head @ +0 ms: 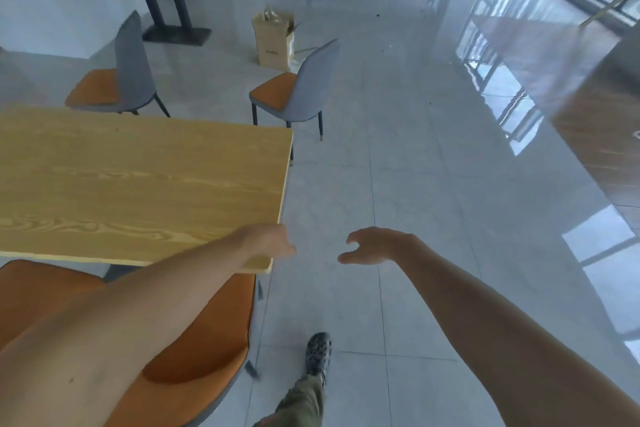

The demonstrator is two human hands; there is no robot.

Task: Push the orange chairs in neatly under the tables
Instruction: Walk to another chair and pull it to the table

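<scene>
two orange-seated grey chairs, far left (pixel 114 80) and far right (pixel 294 94), stand clear of the pale wooden counter (pixel 138 180), unpushed; both hands, left (pixel 268 241) and right (pixel 375 246), loosely open, holding nothing.

No text can be read here. The cardboard box (pixel 273 42) on the floor carries a small dark print on its front side (too blurred to make out any letters).

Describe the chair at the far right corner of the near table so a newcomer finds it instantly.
Start at the big wooden table nearest the camera and go to its far right corner. The chair there has an orange seat and grey back. Unlike its twin further left, it stands beside the open aisle, just before a cardboard box.
</scene>
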